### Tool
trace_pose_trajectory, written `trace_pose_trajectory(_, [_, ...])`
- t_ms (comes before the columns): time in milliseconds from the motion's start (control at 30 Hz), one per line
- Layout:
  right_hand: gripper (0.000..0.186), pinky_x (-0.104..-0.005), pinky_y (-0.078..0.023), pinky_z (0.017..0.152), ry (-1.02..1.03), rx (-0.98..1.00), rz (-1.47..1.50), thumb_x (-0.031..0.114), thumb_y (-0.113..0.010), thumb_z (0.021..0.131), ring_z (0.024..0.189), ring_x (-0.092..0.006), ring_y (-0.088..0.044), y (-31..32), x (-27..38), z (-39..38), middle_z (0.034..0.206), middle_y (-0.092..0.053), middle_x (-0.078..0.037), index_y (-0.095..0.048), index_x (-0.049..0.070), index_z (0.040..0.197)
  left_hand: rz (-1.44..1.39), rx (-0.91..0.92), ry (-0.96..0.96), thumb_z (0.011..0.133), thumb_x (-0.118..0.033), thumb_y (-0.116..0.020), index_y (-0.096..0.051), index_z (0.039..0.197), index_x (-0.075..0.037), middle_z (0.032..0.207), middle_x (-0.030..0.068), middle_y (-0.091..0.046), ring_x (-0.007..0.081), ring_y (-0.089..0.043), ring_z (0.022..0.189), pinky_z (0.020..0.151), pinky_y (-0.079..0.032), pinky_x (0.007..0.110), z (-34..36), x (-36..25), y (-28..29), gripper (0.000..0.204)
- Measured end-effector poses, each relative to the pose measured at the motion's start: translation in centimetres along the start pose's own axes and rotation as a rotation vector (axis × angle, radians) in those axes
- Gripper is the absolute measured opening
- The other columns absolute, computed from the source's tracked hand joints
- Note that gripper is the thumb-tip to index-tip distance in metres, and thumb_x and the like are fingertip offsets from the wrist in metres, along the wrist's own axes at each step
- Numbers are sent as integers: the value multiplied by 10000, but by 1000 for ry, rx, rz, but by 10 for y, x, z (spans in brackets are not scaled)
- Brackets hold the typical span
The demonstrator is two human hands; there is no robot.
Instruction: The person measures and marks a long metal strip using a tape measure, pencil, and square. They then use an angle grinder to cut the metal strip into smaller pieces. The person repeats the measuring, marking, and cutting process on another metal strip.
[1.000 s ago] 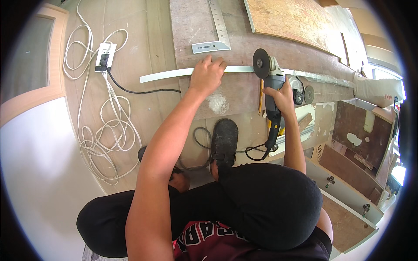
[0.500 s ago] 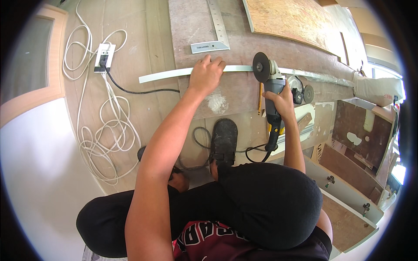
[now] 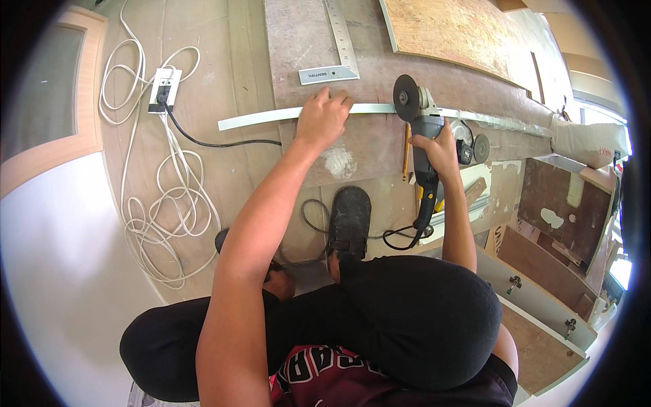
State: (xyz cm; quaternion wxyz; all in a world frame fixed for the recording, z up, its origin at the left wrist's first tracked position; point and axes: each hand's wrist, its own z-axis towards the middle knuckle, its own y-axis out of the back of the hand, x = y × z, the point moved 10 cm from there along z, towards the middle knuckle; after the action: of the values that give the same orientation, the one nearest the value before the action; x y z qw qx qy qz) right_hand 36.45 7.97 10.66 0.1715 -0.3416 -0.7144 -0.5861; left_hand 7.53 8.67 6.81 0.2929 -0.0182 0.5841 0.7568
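White strip (image 3: 261, 117): across brown board (image 3: 377, 147), projecting past its left edge. Left hand (image 3: 324, 118) atop strip, inside that edge; pinching or pressing, cannot tell. Right hand (image 3: 439, 153) wrapped around angle grinder (image 3: 426, 127).

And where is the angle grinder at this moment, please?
In the head view, the angle grinder is right of centre, held in the right hand, its dark disc hiding part of the white strip, right of the left hand.

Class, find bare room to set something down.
Bare floor lies between power strip and brown board. Another patch lies between metal square and wooden panel. Crowded: around the angle grinder, near pencil and grey disc.
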Motion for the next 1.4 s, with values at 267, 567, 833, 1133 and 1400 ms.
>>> trace_pose_trajectory(267, [692,-390,-603,893,-16,0,-42,216,-929,746,973,-269,-749,-1,6,7,1116,-783,-172,-669,-50,1329,-1,-21,-5,854,-100,-813,-840,1005,-86,1123,38,-790,287,-720,978,858,-645,436,0,1,3,154])
trace_pose_trajectory(567, [736,-397,-600,915,-33,13,-37,225,-931,740,1001,-282,-747,-6,11,14,1136,-779,-173,-658,-55,1364,-44,-44,4,866,-47,-768,-845,1004,-81,1057,56,-791,305,-739,982,847,-649,448,0,2,7,161])
trace_pose_trajectory(833, [734,-400,-602,906,-46,28,-28,226,-932,745,998,-277,-746,-10,9,8,1139,-776,-165,-658,-53,1365,-45,-53,6,869,-56,-770,-845,996,-90,1058,46,-791,309,-737,994,833,-639,444,-6,6,11,151])
trace_pose_trajectory(1133, [618,-378,-621,771,-30,-21,201,127,-907,791,850,-239,-758,10,-20,6,1051,-771,-141,-654,-29,1333,-27,-33,-29,869,-52,-769,-843,1006,-78,1075,61,-790,304,-733,1006,822,-628,439,8,-14,-5,158])
trace_pose_trajectory(1400, [542,-369,-632,704,-74,-39,377,45,-844,845,783,-225,-764,55,-1,0,1001,-752,-118,-614,-31,1329,-24,59,24,968,-244,-842,-752,1462,-85,1417,84,-732,370,-647,1297,1094,-547,507,-19,-28,-20,527])
